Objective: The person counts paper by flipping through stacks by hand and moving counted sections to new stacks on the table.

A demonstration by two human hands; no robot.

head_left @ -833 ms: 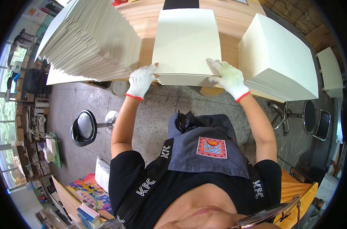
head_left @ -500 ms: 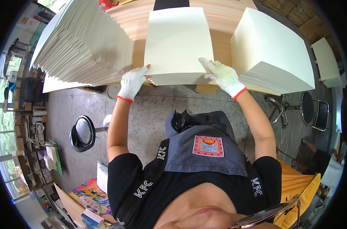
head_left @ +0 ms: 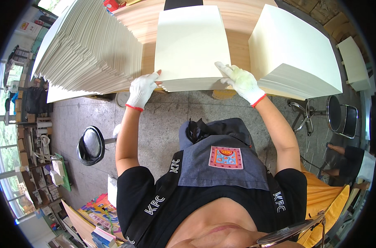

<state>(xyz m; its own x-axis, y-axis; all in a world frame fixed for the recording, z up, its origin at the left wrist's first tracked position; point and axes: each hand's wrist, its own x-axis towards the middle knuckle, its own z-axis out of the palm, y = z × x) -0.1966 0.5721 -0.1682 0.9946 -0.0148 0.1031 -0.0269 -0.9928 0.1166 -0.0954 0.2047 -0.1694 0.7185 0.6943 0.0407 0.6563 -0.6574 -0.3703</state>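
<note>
Paper is lying in a thick, squared stack (head_left: 192, 43) at the near edge of the table (head_left: 240, 45), in the middle, with its pale top sheet facing up. The left hand (head_left: 141, 90), in a white knitted glove with a red cuff, is touching the stack's near left corner; its fingers are bending in against the side, some of them hiding from view, so I cannot tell whether they are gripping any sheets. The right hand (head_left: 242, 82), gloved alike, is resting at the near right corner: one finger is lying over the top sheet and another is sitting lower, by the front edge, with a gap showing between them. Whether they are pinching paper I cannot tell.

To the left, a taller pile (head_left: 93, 49) with ragged, uneven edges is standing on the table. To the right, a neater block of paper (head_left: 297, 53) is standing apart from the middle stack. Beyond, a red object (head_left: 110, 5) is sitting near the table's far left.

Below, a black-seated stool (head_left: 92, 145) is standing on the grey floor (head_left: 167, 113), and a dark chair (head_left: 347, 121) is standing to the right. Farther right, another person (head_left: 355, 163) is showing near the rim.
</note>
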